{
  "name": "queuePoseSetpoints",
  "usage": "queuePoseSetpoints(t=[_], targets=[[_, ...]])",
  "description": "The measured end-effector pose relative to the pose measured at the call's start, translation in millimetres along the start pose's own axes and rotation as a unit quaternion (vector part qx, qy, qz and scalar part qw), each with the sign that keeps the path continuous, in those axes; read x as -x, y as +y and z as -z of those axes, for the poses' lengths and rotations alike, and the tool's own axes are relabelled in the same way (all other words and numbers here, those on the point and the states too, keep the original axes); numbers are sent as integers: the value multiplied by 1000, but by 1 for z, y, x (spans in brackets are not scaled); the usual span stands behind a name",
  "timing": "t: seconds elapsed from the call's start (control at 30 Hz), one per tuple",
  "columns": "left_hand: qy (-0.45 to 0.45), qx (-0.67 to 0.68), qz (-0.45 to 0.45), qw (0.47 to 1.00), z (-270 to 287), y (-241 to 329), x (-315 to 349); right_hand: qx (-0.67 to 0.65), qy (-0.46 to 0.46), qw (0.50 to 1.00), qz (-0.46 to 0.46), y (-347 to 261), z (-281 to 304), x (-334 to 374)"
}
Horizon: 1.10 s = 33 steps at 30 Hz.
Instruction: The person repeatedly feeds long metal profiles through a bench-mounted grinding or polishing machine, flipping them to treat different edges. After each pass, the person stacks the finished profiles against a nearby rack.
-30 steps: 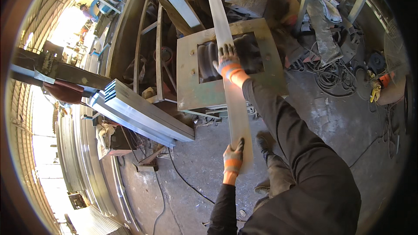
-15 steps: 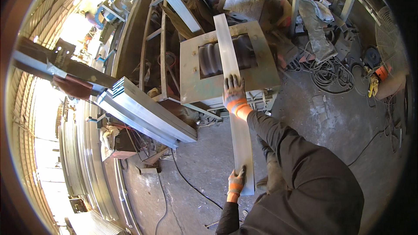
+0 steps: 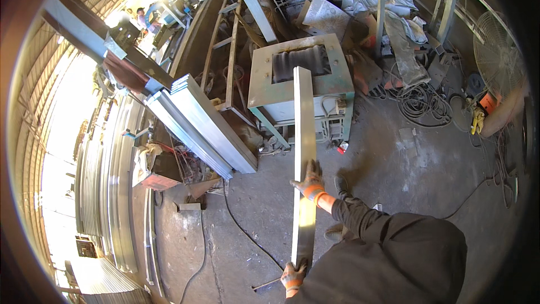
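Observation:
A long, straight metal bar (image 3: 305, 135), pale and rectangular, reaches from near my body to the machine with a square opening (image 3: 261, 76). Two of its long faces show. My right hand (image 3: 312, 183), in a grey and orange work glove, is closed over the bar's middle, with the thumb on its left side and the fingers on its right. At the near end my left hand (image 3: 293, 278), gloved alike, is wrapped round the bar. The bar's far end stands over the machine's front edge; whether it touches there I cannot tell.
Left of the machine lean stacked metal bars (image 3: 202, 124). A cable (image 3: 244, 222) crosses the floor near the bar. Coiled hoses (image 3: 422, 104) and a large fan (image 3: 498, 53) are at the right. My feet stand right of the bar.
Both hands have drawn the bar back toward me, so its far end no longer spans the machine's opening. The bar has also rolled, showing a bright side face. The head view has shifted.

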<state>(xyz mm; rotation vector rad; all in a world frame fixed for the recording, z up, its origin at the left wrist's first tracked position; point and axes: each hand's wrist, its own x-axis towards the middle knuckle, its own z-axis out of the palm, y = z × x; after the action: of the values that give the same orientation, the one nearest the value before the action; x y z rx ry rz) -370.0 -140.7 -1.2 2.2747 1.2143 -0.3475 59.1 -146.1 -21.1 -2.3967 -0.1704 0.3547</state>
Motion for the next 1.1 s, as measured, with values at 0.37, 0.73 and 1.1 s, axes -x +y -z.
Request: queuePoseSetpoints(t=[0.37,0.73,1.1], targets=[[-94,184,-128,970,-22,-86,25,-412,-82,907,-30,49,-8,72],[-87,452,173,871,-36,-113,0,-707,-230,609,-275,126,-22,72],[-354,556,172,732,3,-114,50,-739,-332,576,-109,79,7,70]])
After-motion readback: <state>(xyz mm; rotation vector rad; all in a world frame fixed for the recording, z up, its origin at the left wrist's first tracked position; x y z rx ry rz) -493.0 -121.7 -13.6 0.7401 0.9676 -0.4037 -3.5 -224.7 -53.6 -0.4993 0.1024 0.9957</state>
